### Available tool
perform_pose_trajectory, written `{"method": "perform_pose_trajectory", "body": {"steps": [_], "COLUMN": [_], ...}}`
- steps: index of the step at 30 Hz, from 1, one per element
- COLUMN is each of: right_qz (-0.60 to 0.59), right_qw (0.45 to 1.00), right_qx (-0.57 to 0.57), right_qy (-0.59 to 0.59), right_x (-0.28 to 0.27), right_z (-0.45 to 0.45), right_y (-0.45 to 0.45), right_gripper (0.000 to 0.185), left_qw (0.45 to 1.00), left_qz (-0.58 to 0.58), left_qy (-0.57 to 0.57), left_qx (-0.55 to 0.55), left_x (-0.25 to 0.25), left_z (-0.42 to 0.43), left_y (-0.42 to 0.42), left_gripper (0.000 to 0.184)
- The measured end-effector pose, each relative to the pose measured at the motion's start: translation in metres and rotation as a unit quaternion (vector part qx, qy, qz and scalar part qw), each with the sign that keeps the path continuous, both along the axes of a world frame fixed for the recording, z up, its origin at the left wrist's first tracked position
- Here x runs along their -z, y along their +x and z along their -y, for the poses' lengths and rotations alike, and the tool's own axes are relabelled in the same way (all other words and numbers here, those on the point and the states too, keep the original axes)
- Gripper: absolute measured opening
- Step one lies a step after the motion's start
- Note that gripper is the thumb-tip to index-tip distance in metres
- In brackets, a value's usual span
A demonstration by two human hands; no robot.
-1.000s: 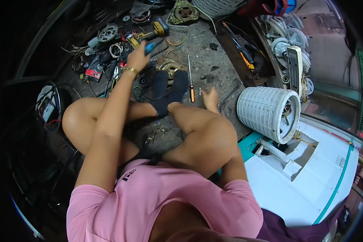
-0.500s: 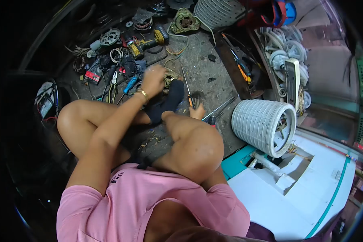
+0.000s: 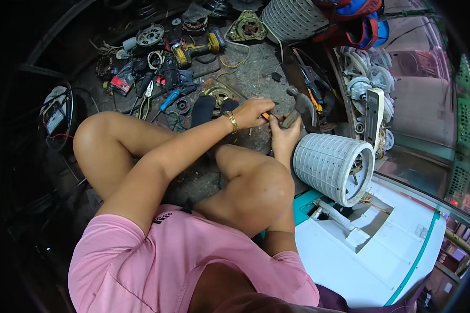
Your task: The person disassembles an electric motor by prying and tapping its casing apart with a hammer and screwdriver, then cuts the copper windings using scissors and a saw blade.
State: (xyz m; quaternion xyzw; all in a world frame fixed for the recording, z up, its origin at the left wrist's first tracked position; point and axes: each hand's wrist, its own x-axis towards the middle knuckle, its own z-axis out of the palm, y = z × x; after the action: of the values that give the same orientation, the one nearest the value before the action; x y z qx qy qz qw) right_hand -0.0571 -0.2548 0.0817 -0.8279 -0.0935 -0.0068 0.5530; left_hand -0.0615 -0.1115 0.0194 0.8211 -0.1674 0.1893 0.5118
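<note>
My right hand (image 3: 285,140) is closed around a claw hammer (image 3: 301,106), its metal head pointing up and away. Just left of it, my left hand (image 3: 253,113) has its fingers closed on a screwdriver (image 3: 266,116) with an orange and black handle. The screwdriver's handle end lies close to the thumb of my right hand; its tip is hard to make out. Beyond my left wrist, a brass-coloured round motor part (image 3: 220,95) rests on the floor against my dark-socked feet (image 3: 203,109).
A yellow cordless drill (image 3: 196,50), pliers (image 3: 147,96) and a blue-handled screwdriver (image 3: 170,99) lie on the floor at left. To the right are a white perforated drum (image 3: 326,167), a tool tray (image 3: 297,73) and a white panel (image 3: 324,250). Another motor part (image 3: 246,27) sits farther back.
My left hand has moved right from the motor part and now holds the screwdriver. My right hand has risen from the floor, moved right, and now holds the hammer.
</note>
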Motion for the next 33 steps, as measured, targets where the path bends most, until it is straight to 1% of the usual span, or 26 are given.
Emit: {"method": "perform_pose_trajectory", "body": {"steps": [2,5,11,13,16,20,23,26,28,29,31,32,33], "right_qz": [0.033,0.002,0.047,0.033,0.030,0.029,0.018,-0.009,0.014,0.025,-0.101,-0.160,-0.156], "right_qw": [0.999,1.000,0.997,0.998,0.998,0.999,0.998,0.999,0.997,0.996,0.994,0.985,0.986], "right_qx": [-0.021,-0.013,-0.024,-0.028,-0.033,-0.030,-0.023,-0.022,-0.038,-0.044,-0.049,-0.050,-0.064], "right_qy": [-0.001,-0.021,-0.060,-0.055,-0.048,-0.026,-0.059,-0.047,-0.064,-0.074,0.002,0.041,0.006], "right_x": [0.006,0.014,0.001,0.000,0.002,0.003,0.004,0.006,0.013,0.015,-0.013,-0.028,-0.038], "right_z": [-0.008,-0.013,-0.020,-0.021,-0.020,-0.020,-0.020,-0.022,-0.021,-0.018,-0.018,-0.014,-0.001], "right_y": [0.007,0.012,0.023,0.024,0.026,0.027,0.028,0.029,0.034,0.035,0.032,0.032,0.034], "right_gripper": [0.035,0.036,0.033,0.033,0.033,0.033,0.038,0.040,0.035,0.032,0.025,0.024,0.028], "left_qw": [1.000,1.000,0.999,0.999,0.999,0.998,0.998,0.998,0.998,0.998,0.997,0.995,0.994], "left_qz": [-0.008,-0.017,-0.020,-0.015,-0.026,-0.006,-0.010,-0.006,0.014,0.004,-0.011,-0.020,-0.036], "left_qy": [-0.010,-0.025,-0.031,-0.040,-0.022,-0.045,-0.052,-0.051,-0.041,-0.042,-0.044,-0.053,-0.055], "left_qx": [-0.005,-0.008,-0.027,-0.026,-0.034,-0.034,-0.042,-0.042,-0.049,-0.053,-0.063,-0.085,-0.089], "left_x": [0.002,0.004,-0.002,-0.001,0.002,0.000,-0.002,0.003,0.008,0.010,0.015,0.014,0.010], "left_z": [-0.007,-0.013,-0.014,-0.014,-0.015,-0.012,-0.012,-0.014,-0.015,-0.015,-0.018,-0.019,-0.020], "left_y": [0.000,0.001,0.006,0.007,0.009,0.010,0.008,0.010,0.012,0.015,0.025,0.032,0.037], "left_gripper": [0.023,0.023,0.023,0.022,0.024,0.022,0.022,0.022,0.022,0.022,0.022,0.022,0.021]}}
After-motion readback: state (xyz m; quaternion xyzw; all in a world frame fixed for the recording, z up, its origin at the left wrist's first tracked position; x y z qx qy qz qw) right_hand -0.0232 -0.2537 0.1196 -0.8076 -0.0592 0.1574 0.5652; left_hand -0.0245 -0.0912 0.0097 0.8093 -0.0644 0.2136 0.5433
